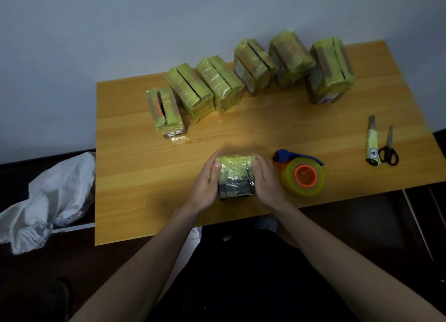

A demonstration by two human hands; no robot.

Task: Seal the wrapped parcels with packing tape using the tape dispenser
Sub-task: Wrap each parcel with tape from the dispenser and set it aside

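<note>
Your left hand (205,179) and right hand (268,179) hold one small parcel (235,176) between them on the wooden counter (135,176), near its front edge. Your left thumb lies on the parcel's upper left corner and your right thumb on its upper right corner. The remaining fingers of both hands curl around the parcel's sides. The parcel rests on the counter; its top is wrapped in yellow-green film and its near face shows a dark label area.

The tape dispenser (299,169) lies on the counter just beside your right hand, on its side, with the clear tape roll and orange hub facing up and the blue handle pointing toward the rear. Neither hand touches it.

Six further wrapped parcels (253,68) stand in a curved row along the rear of the counter, each covered in yellow-green film. Several show a dark slot along the top.

A utility knife (371,143) and a pair of scissors (388,147) lie side by side near the right edge of the counter, well apart from the dispenser. A crumpled white bag (53,196) sits off the counter to the left.
</note>
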